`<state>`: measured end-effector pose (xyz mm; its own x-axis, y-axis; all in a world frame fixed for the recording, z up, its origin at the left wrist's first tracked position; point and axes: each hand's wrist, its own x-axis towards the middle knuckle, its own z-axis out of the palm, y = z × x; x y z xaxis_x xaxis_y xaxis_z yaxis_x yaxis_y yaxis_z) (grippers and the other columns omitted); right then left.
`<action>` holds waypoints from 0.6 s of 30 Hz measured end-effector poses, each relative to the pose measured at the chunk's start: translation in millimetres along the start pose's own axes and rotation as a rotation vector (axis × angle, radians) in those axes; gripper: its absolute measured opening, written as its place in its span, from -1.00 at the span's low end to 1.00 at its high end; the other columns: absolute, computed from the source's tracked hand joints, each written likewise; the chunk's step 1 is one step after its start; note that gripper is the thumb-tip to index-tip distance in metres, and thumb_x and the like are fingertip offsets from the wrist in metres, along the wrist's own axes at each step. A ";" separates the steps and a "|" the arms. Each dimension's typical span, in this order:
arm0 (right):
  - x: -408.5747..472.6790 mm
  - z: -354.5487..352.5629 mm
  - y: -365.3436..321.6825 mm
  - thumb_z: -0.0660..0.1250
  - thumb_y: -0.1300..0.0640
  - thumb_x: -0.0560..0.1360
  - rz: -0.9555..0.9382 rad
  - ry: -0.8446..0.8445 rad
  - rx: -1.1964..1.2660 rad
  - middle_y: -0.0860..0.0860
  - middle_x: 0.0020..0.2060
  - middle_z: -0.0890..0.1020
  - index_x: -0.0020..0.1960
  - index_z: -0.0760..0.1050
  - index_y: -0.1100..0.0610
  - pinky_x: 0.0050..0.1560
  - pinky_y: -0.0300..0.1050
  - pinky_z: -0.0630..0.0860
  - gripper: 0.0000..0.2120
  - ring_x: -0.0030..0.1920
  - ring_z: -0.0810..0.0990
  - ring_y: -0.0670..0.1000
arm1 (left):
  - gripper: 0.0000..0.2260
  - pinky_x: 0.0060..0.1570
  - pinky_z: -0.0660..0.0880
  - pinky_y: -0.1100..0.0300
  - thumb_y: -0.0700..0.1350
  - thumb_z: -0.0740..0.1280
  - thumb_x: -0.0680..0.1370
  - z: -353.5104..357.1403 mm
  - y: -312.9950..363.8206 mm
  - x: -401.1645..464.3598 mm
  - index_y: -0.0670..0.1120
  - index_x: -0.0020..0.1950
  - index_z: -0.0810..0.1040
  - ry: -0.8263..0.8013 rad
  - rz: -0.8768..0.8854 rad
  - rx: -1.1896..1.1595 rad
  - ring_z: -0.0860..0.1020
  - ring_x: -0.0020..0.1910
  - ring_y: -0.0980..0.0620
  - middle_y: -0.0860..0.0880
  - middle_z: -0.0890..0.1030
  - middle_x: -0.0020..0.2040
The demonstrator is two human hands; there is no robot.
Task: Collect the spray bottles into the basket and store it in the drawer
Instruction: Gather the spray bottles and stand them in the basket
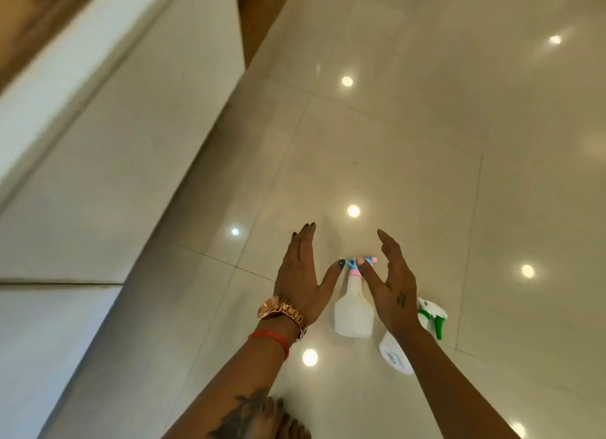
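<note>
your left hand [300,274] and right hand [395,284] hover spread, empty. pink-capped bottle [353,310] and green-trigger bottle [398,353] lie close; a careless grab could knock one rolling.

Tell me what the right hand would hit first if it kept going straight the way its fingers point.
Probably nothing but the floor: the right hand points away over bare tiles, and the bottle with the pink and blue sprayer lies beneath it rather than ahead. Height is hard to judge.

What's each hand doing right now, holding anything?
Left hand: open, fingers straight, holding nothing.
Right hand: open, holding nothing, above the pink-and-blue-topped spray bottle.
</note>
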<state>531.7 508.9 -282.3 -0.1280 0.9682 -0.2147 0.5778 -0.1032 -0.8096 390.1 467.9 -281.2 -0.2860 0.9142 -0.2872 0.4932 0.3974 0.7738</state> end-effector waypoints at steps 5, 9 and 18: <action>-17.5 9.1 83.1 0.32 -0.09 0.48 0.185 0.016 -0.011 -0.06 0.35 0.42 0.42 0.24 -0.04 0.29 -0.17 0.29 -0.44 0.33 0.39 -0.04 | -0.31 0.41 0.16 0.10 0.12 0.26 0.51 80.6 -38.3 0.6 -0.04 0.50 -0.01 -0.181 -0.125 0.030 0.13 0.49 -0.05 -0.05 0.11 0.53; -24.4 29.1 134.5 0.30 -0.11 0.48 0.303 -0.012 -0.047 -0.05 0.43 0.34 0.45 0.17 -0.07 0.33 -0.12 0.25 -0.40 0.40 0.31 0.01 | -0.29 0.42 0.18 0.06 0.14 0.27 0.50 130.7 -67.5 0.5 -0.04 0.50 -0.02 -0.268 -0.247 0.047 0.14 0.49 -0.06 -0.05 0.11 0.53; -25.6 61.0 207.9 0.27 -0.20 0.46 0.518 -0.103 -0.055 0.00 0.50 0.19 0.47 0.09 -0.07 0.44 0.12 0.21 -0.33 0.46 0.21 0.09 | -0.38 0.38 0.25 -0.05 0.15 0.18 0.54 185.2 -104.0 2.7 0.04 0.50 -0.02 -0.415 -0.400 0.014 0.16 0.48 -0.13 -0.08 0.06 0.54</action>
<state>605.9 448.8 -478.5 0.1080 0.7659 -0.6338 0.6273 -0.5471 -0.5542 490.2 443.9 -467.0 -0.1075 0.6465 -0.7553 0.4246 0.7168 0.5531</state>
